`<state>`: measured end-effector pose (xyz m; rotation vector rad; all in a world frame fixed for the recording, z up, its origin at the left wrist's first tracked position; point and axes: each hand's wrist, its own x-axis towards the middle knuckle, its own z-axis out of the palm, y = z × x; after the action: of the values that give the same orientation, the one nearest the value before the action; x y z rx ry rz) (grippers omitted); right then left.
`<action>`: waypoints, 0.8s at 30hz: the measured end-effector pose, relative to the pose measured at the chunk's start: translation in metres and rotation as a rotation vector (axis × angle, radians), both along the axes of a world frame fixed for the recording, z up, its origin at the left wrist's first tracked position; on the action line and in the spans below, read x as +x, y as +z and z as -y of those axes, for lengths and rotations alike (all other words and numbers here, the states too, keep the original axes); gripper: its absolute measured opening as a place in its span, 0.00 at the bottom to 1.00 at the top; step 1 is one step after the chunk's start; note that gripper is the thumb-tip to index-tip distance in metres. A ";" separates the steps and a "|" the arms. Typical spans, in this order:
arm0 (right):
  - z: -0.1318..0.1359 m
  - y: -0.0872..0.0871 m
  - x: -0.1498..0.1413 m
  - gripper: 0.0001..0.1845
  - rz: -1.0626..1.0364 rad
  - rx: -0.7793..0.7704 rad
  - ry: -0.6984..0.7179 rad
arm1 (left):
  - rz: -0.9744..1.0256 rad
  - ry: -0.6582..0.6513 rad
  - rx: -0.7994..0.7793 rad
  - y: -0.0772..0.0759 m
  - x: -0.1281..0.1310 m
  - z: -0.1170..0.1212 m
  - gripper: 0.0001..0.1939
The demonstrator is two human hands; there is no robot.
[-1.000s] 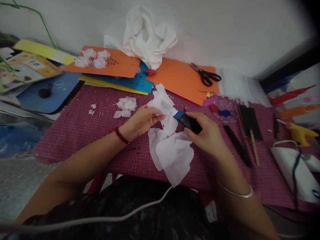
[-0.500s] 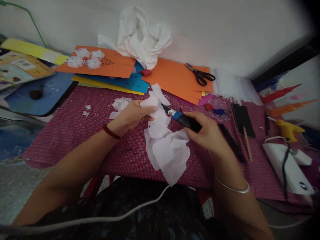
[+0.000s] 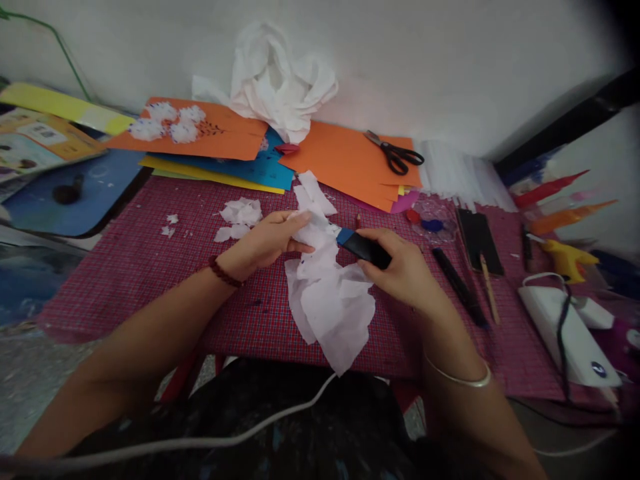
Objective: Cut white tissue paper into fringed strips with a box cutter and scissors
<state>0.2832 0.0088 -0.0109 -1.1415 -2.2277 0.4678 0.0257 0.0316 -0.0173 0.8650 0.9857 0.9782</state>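
My left hand (image 3: 267,241) pinches the upper part of a strip of thin white tissue paper (image 3: 327,300), which hangs down over the checked red table cover (image 3: 150,267). My right hand (image 3: 400,267) grips a black utility knife with a blue front (image 3: 363,245). The knife's tip points left and sits against or behind the paper, so the blade is hidden. Small cut white paper scraps (image 3: 239,215) lie just beyond my left hand.
Orange (image 3: 345,157), blue and yellow paper sheets lie along the wall under a crumpled white cloth (image 3: 277,80). Black scissors (image 3: 395,155) rest on the orange sheet. To the right are pens, a pencil (image 3: 487,290), a yellow glue gun (image 3: 567,257) and a white box (image 3: 565,333).
The knife tip, which showed beside the paper half a second ago, has gone back against the tissue. Both hands shifted slightly; the view drifted a little.
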 end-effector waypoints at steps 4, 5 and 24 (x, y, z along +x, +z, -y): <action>0.001 0.000 -0.003 0.26 0.013 0.007 -0.018 | 0.028 0.007 0.034 -0.005 0.004 0.002 0.10; 0.001 0.000 -0.004 0.26 0.011 0.008 -0.021 | 0.039 0.009 0.049 -0.006 0.005 0.002 0.10; -0.001 -0.004 -0.006 0.25 -0.049 -0.061 -0.041 | 0.029 -0.057 -0.007 -0.007 0.009 0.008 0.09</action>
<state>0.2770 0.0095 -0.0146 -1.1921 -2.1571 0.5438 0.0350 0.0233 -0.0245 0.8666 0.9343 0.9354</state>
